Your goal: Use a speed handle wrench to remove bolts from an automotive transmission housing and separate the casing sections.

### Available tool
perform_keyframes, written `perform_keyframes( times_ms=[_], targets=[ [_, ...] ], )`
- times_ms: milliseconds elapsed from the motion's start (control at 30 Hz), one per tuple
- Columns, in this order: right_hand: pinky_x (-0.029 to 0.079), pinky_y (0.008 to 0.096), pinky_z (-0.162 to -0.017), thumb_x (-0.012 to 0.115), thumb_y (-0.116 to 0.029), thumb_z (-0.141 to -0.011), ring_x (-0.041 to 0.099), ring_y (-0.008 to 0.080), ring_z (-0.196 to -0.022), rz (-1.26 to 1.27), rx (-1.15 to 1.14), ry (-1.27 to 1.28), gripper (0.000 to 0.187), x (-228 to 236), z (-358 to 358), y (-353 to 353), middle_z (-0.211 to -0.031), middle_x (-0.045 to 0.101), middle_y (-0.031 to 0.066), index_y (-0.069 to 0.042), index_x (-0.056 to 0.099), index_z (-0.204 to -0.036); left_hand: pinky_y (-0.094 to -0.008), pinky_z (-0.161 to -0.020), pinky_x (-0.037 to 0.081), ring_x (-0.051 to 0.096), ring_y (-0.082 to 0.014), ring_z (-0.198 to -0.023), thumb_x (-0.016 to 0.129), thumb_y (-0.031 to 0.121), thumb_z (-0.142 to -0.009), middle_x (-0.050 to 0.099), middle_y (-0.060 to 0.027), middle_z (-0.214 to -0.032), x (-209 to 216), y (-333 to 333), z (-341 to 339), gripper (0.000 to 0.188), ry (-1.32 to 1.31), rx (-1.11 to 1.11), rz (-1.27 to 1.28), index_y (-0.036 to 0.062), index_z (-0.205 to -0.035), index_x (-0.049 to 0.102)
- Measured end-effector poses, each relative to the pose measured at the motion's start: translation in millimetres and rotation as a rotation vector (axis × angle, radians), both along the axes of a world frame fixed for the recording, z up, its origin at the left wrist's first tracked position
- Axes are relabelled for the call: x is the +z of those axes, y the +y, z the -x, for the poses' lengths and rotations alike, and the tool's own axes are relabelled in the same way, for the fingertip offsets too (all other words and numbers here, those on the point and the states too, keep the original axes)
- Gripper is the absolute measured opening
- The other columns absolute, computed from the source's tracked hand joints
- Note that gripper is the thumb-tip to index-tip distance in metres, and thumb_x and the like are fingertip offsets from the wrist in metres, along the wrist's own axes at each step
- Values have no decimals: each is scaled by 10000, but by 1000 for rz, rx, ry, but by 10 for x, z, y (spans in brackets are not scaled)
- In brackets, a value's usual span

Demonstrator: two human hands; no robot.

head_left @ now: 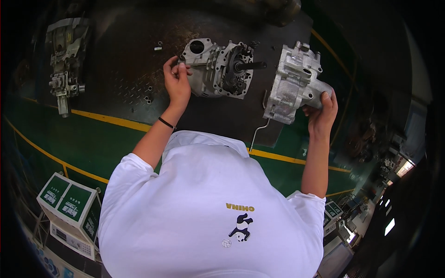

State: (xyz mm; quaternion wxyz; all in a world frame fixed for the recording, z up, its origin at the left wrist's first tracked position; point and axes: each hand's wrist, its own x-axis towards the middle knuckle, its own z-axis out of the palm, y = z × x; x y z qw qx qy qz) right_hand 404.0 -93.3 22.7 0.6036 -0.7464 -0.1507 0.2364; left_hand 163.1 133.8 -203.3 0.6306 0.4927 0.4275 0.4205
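Observation:
My left hand [177, 85] grips the left end of a grey metal gearbox housing [204, 76] on the dark workbench [213, 116]. Its thumb lies on top and its fingers reach round the edge. The housing's right face is exposed, with gears inside and a dark shaft [252, 66] sticking out to the right. To the right of that shaft, apart from it, is a cast-metal gearbox cover [294, 83]. My right hand [323, 113] is closed round the tube-like end of this cover; some of those fingers are hidden beneath it.
A bent metal rod [259, 132] hangs past the bench's near edge by the cover. Several bolts [148, 95] and small metal sleeves [158, 46] lie left of the housing. Another gearbox [67, 65] sits far left. A white-and-green box [69, 199] stands behind at the lower left.

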Motion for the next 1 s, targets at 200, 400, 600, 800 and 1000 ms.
perform_keyframes(
  times_ms=[200, 400, 600, 800, 1000],
  targets=[
    [457, 259, -452, 719, -335, -920, 645, 174, -596, 194, -2, -99, 508, 48, -94, 393, -947, 665, 102, -6, 560, -1273, -242, -775, 481, 566, -92, -787, 566, 105, -1039, 636, -51, -858, 40, 7, -115, 311, 17, -80, 65, 16, -1321, 468],
    [493, 220, -509, 801, -318, -879, 622, 90, -645, 294, 21, -299, 450, 94, -131, 605, -868, 671, 30, -11, 618, -1152, -262, -822, 491, 581, -108, -842, 554, 54, -1026, 591, -41, -880, 28, 59, -244, 301, 24, -106, -13, 15, -1314, 477],
    [495, 225, -547, 833, -291, -855, 615, 69, -646, 284, 60, -447, 397, 50, -210, 582, -824, 679, 21, 8, 658, -1049, -285, -834, 513, 607, -127, -915, 540, 85, -1042, 614, -46, -953, 49, -1, -232, 297, 61, -147, -67, 17, -1328, 492],
    [534, 254, -685, 855, -332, -820, 654, 115, -734, 328, 83, -592, 463, 16, -199, 548, -829, 701, 52, 32, 676, -1045, -281, -849, 514, 623, -129, -960, 590, 75, -1024, 632, -48, -1020, 107, -14, -174, 307, 42, -143, -85, 26, -1317, 513],
    [553, 276, -742, 872, -360, -791, 691, 151, -789, 343, 123, -680, 523, 0, -114, 572, -870, 725, 94, 37, 674, -1069, -255, -764, 494, 604, -99, -799, 639, 106, -1003, 649, -49, -845, 160, -46, -113, 304, 33, -157, -38, 21, -1270, 521]
  ],
)
